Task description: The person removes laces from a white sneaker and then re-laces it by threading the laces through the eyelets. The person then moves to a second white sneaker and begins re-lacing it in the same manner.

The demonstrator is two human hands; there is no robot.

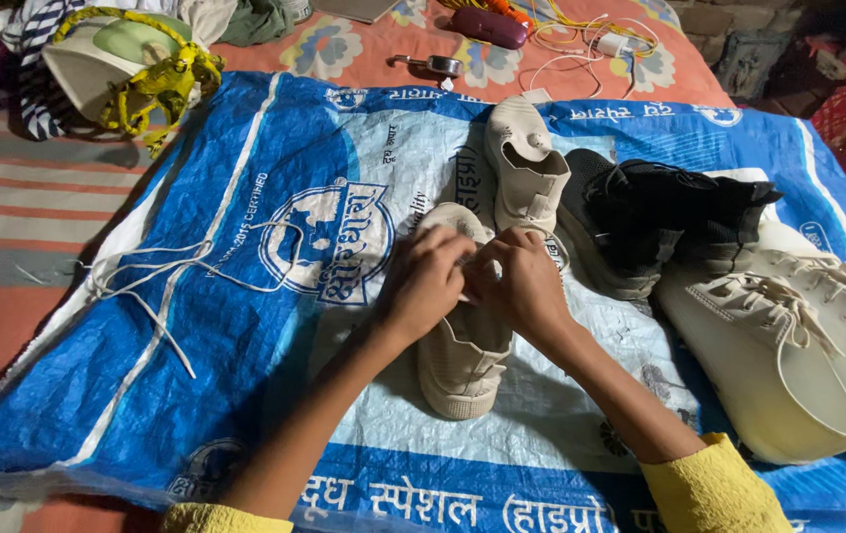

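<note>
Head camera is looking down as we are working with both hands on a beige slip-on fabric shoe (462,345) lying in the middle of a blue and white woven plastic sack (245,326) spread flat. Our left hand (428,281) is curling its fingers over the shoe's opening, and our right hand (522,286) is pinching at the same spot, the 2 hands touching each other; what exactly the fingertips are gripping we cannot tell. Just beyond the hands, a second matching beige shoe (527,163) is lying with its toe pointing away. To the right of it, a black knitted shoe (660,222) is resting against 2 cream lace-up sneakers (788,345). Well to the left, a loose white shoelace (147,286) is trailing across the sack. Yellow sleeves (714,489) are covering our forearms.
</note>
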